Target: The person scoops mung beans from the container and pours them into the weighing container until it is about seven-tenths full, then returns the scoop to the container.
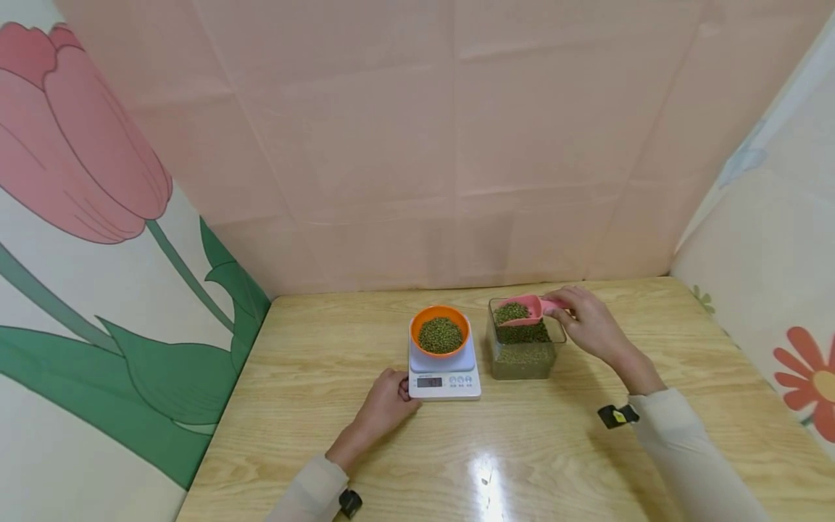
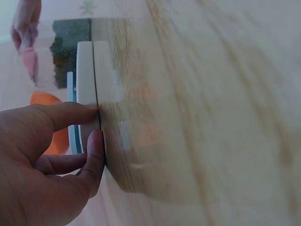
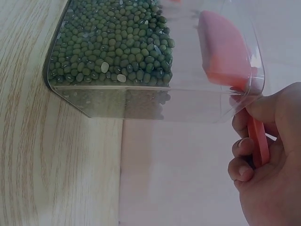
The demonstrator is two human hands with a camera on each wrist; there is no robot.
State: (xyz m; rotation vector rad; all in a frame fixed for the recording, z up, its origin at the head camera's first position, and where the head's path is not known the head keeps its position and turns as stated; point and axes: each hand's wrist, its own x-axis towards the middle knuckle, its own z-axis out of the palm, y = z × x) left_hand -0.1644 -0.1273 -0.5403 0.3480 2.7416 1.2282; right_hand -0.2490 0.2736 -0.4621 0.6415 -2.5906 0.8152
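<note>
My right hand (image 1: 590,324) grips the handle of a pink scoop (image 1: 533,309), which holds green mung beans (image 1: 512,312). The scoop is over the open top of a clear plastic container (image 1: 522,370), partly filled with more mung beans (image 3: 113,42). In the right wrist view the scoop's pink bowl (image 3: 225,52) shows through the container wall. My left hand (image 1: 385,402) holds the front left corner of a white kitchen scale (image 1: 457,389), thumb and fingers at its edge (image 2: 87,80). On the scale sits an orange bowl (image 1: 424,317) with mung beans in it.
The container stands just right of the scale on a wood-grain table (image 1: 313,348). A pink covered wall (image 1: 450,145) rises behind the table. Flower-patterned panels (image 1: 85,145) flank both sides. Light glares off the tabletop in front of the scale.
</note>
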